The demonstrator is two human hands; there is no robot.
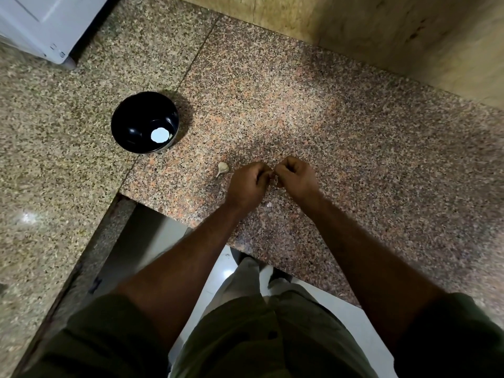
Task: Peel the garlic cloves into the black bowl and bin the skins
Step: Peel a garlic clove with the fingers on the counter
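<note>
Frame centre: your left hand and right hand meet above the granite table, fingers curled, pinching a mostly hidden garlic clove. Another clove lies just left; the black bowl stands upper left.

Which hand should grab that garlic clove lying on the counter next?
Probably the left hand: the loose garlic clove lies just left of it, on the black bowl side. The right hand would have to cross over.
</note>
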